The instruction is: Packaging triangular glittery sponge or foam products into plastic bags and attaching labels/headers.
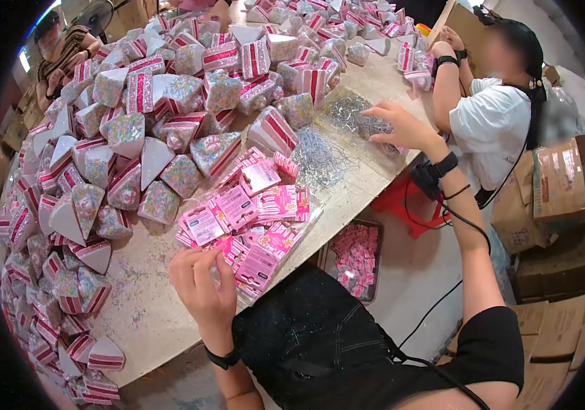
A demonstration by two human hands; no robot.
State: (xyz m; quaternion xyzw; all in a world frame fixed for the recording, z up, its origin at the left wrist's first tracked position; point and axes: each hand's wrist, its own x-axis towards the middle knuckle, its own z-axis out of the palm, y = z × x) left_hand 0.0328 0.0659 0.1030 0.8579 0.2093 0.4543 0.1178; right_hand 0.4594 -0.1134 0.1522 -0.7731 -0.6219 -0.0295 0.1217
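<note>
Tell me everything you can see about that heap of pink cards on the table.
The pink cards overlap in a loose heap near the table edge. They look like thin printed cardboard, pink and white, some striped, several with small dark label patches and hanging slots. Most lie roughly flat, turned at various angles, with what looks like clear plastic along one side. The left hand is at the heap's near side, fingers curled; whether it grips a card is unclear.

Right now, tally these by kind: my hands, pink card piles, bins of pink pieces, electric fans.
Your left hand and right hand: 2
Pink card pile: 1
Bin of pink pieces: 1
Electric fan: 1
Total: 5
</note>
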